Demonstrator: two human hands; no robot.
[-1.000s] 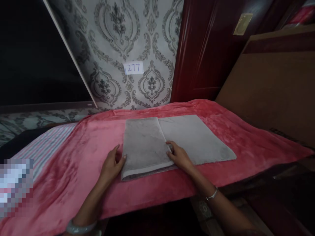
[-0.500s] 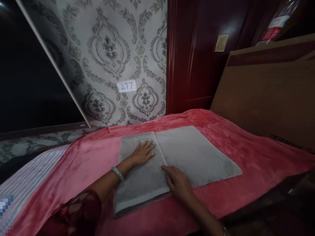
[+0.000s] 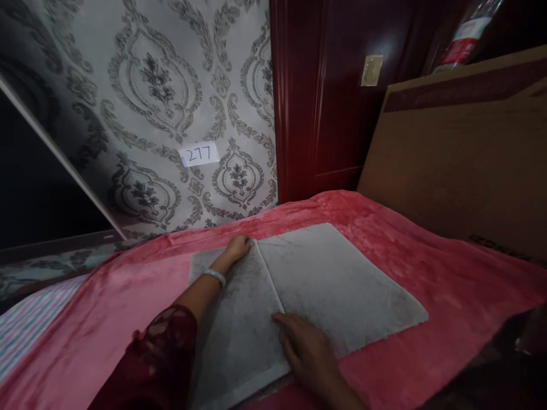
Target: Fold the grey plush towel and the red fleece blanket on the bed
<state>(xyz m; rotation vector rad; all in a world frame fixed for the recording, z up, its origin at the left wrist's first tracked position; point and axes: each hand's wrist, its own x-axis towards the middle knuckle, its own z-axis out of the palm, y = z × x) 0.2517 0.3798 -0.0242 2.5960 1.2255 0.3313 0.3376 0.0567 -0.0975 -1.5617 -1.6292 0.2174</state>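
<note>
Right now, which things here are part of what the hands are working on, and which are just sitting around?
In hand:
- grey towel, partly folded
- left hand at its far edge
- right hand on the fold's near end

Lying about:
- red blanket
- paper label 277
- cardboard box

One legible mark — a small white paper label (image 3: 199,154) stuck on the patterned grey wallpaper (image 3: 141,85), handwritten "277" in blue ink. A red-and-white container (image 3: 464,34) at top right, above the brown board (image 3: 461,159), carries printing too blurred to read. Dark lettering along the board's lower right edge — also unreadable. No other text, brand or sign can be made out.
</note>
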